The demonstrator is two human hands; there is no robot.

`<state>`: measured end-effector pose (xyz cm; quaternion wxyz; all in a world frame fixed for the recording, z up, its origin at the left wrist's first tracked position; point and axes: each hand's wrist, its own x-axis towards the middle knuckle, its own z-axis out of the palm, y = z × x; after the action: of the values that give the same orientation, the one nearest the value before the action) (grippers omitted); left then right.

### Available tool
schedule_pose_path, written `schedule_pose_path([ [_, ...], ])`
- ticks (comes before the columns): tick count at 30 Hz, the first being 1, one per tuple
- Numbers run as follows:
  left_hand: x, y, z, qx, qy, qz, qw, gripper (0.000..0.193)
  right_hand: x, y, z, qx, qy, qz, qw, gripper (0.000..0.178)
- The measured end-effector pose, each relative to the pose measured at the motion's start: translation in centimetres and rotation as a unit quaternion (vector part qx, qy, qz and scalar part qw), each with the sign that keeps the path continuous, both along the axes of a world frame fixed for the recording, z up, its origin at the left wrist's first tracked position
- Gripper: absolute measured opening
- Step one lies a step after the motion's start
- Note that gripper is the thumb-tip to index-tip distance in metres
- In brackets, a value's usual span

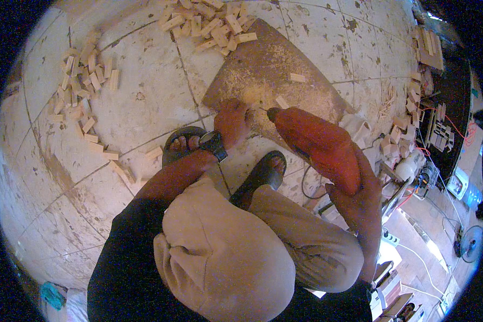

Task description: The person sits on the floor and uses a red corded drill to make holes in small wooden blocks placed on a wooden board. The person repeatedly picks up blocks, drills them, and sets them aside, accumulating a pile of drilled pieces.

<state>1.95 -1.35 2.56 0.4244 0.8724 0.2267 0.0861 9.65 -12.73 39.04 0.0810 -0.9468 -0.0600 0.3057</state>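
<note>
Across the upper left of the frame, small pale rectangular wooden blocks (94,78) lie scattered on dirty white floor tiles (139,80). At centre, the left hand (233,122) is at the near edge of a flat brown sawdust-strewn board (247,59); blur means I cannot tell how far it is closed or whether it holds anything. Right of it, the right hand (311,134) wraps closely round a black-nosed handheld tool (272,114), its thin tip pointing leftward. A slip could drive that tip into the nearby left fingers.

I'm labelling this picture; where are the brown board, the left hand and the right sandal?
Brown board (265,61), head view: sawdust-strewn top.
Left hand (233,122), head view: back.
Right sandal (262,176), head view: dark strap.
</note>
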Motion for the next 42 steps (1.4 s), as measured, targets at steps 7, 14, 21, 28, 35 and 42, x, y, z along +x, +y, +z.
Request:
schedule_pose_path([
  [7, -0.2, 0.5, 0.7, -0.016, -0.005, -0.001, 1.0, 0.027, 0.2, -0.1, -0.2, 0.017, 0.001, 0.014, 1.0, 0.085],
  [14, -0.7, 0.0, -0.8, 0.019, -0.011, -0.033, 0.999, 0.032, 0.4, -0.2, -0.5, 0.017, -0.007, 0.038, 0.999, 0.082],
  [21, -1.2, -0.1, -1.1, -0.009, 0.024, -0.06, 0.998, 0.036, 1.3, 1.3, -0.4, -0.044, -0.006, 0.047, 0.998, 0.078],
  [28, -1.3, -0.4, -0.5, -0.013, -0.051, -0.004, 0.999, 0.034, 1.6, 2.8, -0.2, -0.076, 0.004, 0.048, 0.996, 0.074],
  [35, -1.3, -0.5, -1.1, 0.002, -0.086, -0.018, 0.996, 0.029, 1.5, 3.0, -0.2, -0.085, -0.017, 0.1, 0.991, 0.075],
  [42, -0.9, -0.3, -2.4, 0.015, -0.081, -0.07, 0.994, 0.03, 2.2, 3.2, -1.0, -0.092, 0.022, 0.112, 0.989, 0.073],
])
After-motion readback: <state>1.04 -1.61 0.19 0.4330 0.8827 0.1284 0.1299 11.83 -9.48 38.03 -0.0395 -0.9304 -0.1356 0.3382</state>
